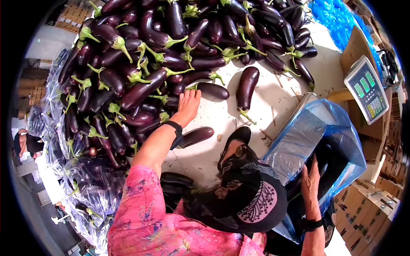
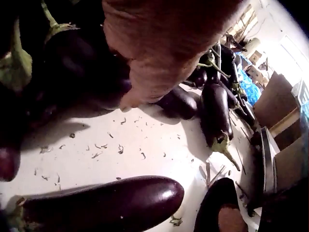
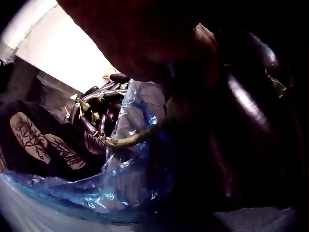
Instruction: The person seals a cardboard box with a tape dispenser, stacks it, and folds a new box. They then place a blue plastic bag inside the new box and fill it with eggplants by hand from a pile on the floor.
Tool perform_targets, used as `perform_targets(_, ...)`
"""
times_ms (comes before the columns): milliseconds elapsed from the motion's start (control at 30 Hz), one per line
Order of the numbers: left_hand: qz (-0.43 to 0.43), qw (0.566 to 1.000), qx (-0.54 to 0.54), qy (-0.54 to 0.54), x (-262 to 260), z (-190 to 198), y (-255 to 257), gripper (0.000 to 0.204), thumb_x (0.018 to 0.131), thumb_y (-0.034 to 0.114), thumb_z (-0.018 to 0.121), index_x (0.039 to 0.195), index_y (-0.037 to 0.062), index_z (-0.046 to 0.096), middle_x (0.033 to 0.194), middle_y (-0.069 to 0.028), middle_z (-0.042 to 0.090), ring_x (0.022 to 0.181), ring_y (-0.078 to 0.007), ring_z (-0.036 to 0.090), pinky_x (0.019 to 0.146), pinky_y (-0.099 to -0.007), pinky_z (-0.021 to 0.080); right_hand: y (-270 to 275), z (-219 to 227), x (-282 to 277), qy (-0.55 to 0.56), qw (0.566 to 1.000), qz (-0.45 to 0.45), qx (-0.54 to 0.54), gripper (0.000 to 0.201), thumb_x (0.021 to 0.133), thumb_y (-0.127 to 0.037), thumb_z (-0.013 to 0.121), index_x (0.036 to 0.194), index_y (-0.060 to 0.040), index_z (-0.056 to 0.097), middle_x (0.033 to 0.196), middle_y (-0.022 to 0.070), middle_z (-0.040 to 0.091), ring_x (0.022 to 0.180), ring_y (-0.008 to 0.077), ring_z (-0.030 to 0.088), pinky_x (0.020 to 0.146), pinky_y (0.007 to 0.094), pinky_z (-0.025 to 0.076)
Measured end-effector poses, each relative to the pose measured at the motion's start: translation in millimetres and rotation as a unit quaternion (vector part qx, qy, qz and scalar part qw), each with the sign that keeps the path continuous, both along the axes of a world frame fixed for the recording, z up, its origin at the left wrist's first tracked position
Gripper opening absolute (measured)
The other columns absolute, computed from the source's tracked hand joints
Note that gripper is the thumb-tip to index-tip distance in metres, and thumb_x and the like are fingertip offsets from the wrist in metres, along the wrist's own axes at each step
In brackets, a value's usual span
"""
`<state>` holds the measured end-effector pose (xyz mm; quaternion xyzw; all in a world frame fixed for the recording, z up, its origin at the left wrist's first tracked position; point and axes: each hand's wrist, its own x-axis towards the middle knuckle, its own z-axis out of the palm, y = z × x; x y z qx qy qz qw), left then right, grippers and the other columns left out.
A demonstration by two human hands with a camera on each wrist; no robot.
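My left hand (image 1: 189,104) reaches to the edge of a heap of purple eggplants (image 1: 145,89), its extended fingers resting beside the stem end of one eggplant (image 1: 213,91). In the left wrist view the hand (image 2: 164,53) covers part of the eggplant (image 2: 178,102) it touches. My right hand (image 1: 311,181) is inside a blue plastic bag (image 1: 344,121), fingers extended along dark eggplants. The right wrist view shows that hand (image 3: 145,38) above a green stem (image 3: 128,141), with eggplants (image 3: 248,101) beside it; deep shadow hides its fingertips.
Single eggplants (image 1: 247,89) (image 1: 197,136) lie on the white surface (image 1: 269,102) among dry stem bits. A digital scale display (image 1: 366,89) stands at the right by cardboard. A person in a patterned black cap (image 1: 260,200) leans in at the front. Clear plastic (image 1: 92,187) hangs at left.
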<state>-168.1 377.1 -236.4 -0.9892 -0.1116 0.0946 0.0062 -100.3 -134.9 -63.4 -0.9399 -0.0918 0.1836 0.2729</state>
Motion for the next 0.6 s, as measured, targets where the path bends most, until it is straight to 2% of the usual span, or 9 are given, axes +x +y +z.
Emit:
perform_targets(133, -0.044, 0.984, 0.024, -0.172, 20, -8, -7, 0.065, 0.075, 0.0, 0.065, 0.138, 0.0014, 0.047, 0.129, -0.0184, 0.053, 0.117, -0.0349, 0.051, 0.096, -0.0485, 0.041, 3, 2, -1, 0.005, 1.0, -0.008, 0.006, 0.064, 0.098, -0.023, 0.057, 0.149, 0.0075, 0.034, 0.147, 0.0303, 0.045, 0.137, 0.0414, 0.044, 0.114, 0.0404, 0.034)
perform_targets(233, -0.061, 0.988, 0.002, -0.142, 44, -27, -7, 0.08, 0.07, 0.005, 0.075, 0.143, 0.0047, 0.043, 0.138, -0.018, 0.048, 0.132, -0.0354, 0.045, 0.102, -0.0489, 0.039, 7, 0, 0, 0.029, 0.998, -0.029, 0.043, 0.063, 0.096, -0.018, 0.059, 0.148, 0.0077, 0.036, 0.147, 0.0297, 0.046, 0.137, 0.0396, 0.045, 0.115, 0.0395, 0.034)
perform_targets(300, -0.035, 0.999, -0.008, -0.039, 67, -36, -10, 0.067, 0.069, 0.009, 0.077, 0.133, 0.0129, 0.055, 0.118, -0.016, 0.053, 0.116, -0.0345, 0.051, 0.09, -0.0525, 0.043, 13, 7, 3, 0.05, 0.996, -0.053, 0.049, 0.063, 0.093, -0.013, 0.061, 0.147, 0.0082, 0.037, 0.146, 0.0292, 0.047, 0.138, 0.0379, 0.045, 0.116, 0.0384, 0.033)
perform_targets(333, -0.044, 0.998, 0.023, -0.029, 78, -30, -16, 0.062, 0.068, 0.012, 0.079, 0.127, 0.0144, 0.059, 0.112, -0.0143, 0.053, 0.108, -0.0335, 0.052, 0.086, -0.052, 0.043, 18, 17, 8, 0.087, 0.989, -0.058, 0.1, 0.065, 0.093, -0.014, 0.062, 0.148, 0.0086, 0.035, 0.146, 0.0299, 0.047, 0.139, 0.0382, 0.044, 0.116, 0.0384, 0.033)
perform_targets(367, -0.064, 0.998, 0.011, 0.005, 84, -20, -22, 0.063, 0.067, 0.014, 0.081, 0.127, 0.0146, 0.06, 0.113, -0.0138, 0.054, 0.109, -0.0334, 0.052, 0.088, -0.0507, 0.043, 8, 14, 4, 0.04, 0.996, -0.011, 0.08, 0.068, 0.093, -0.018, 0.064, 0.148, 0.0086, 0.034, 0.144, 0.0313, 0.048, 0.137, 0.0403, 0.045, 0.115, 0.0398, 0.035)
perform_targets(433, -0.121, 0.992, -0.027, -0.005, 86, -6, -30, 0.065, 0.066, 0.015, 0.082, 0.127, 0.0143, 0.06, 0.113, -0.0123, 0.053, 0.11, -0.0335, 0.052, 0.09, -0.0488, 0.045, 1, 26, 6, 0.098, 0.993, -0.053, 0.034, 0.073, 0.093, -0.032, 0.067, 0.145, 0.0082, 0.037, 0.136, 0.0321, 0.053, 0.128, 0.0446, 0.05, 0.109, 0.0441, 0.039)
perform_targets(500, -0.154, 0.981, -0.093, -0.069, 89, 12, -41, 0.056, 0.063, 0.013, 0.082, 0.117, 0.0127, 0.063, 0.103, -0.0124, 0.056, 0.104, -0.0324, 0.056, 0.087, -0.047, 0.049, -9, 38, 11, 0.135, 0.987, -0.075, 0.049, 0.063, 0.094, -0.031, 0.068, 0.139, 0.0071, 0.046, 0.131, 0.0299, 0.057, 0.119, 0.04, 0.059, 0.101, 0.0414, 0.047)
perform_targets(567, -0.183, 0.949, -0.218, -0.136, 104, 36, -50, 0.055, 0.067, 0.009, 0.079, 0.119, 0.01, 0.062, 0.105, -0.0137, 0.057, 0.104, -0.0332, 0.059, 0.09, -0.0442, 0.05, -15, 70, 22, 0.163, 0.977, -0.104, 0.094, 0.051, 0.095, -0.027, 0.069, 0.131, 0.0062, 0.055, 0.124, 0.0248, 0.064, 0.107, 0.0308, 0.066, 0.092, 0.0365, 0.053)
perform_targets(600, -0.206, 0.93, -0.262, -0.156, 113, 67, -61, 0.058, 0.068, 0.008, 0.079, 0.123, 0.0076, 0.061, 0.108, -0.0152, 0.06, 0.102, -0.0341, 0.061, 0.091, -0.0404, 0.051, -21, 75, 26, 0.138, 0.973, -0.122, 0.141, 0.043, 0.096, -0.023, 0.068, 0.126, 0.0059, 0.059, 0.119, 0.0198, 0.067, 0.102, 0.0231, 0.068, 0.088, 0.0333, 0.054)
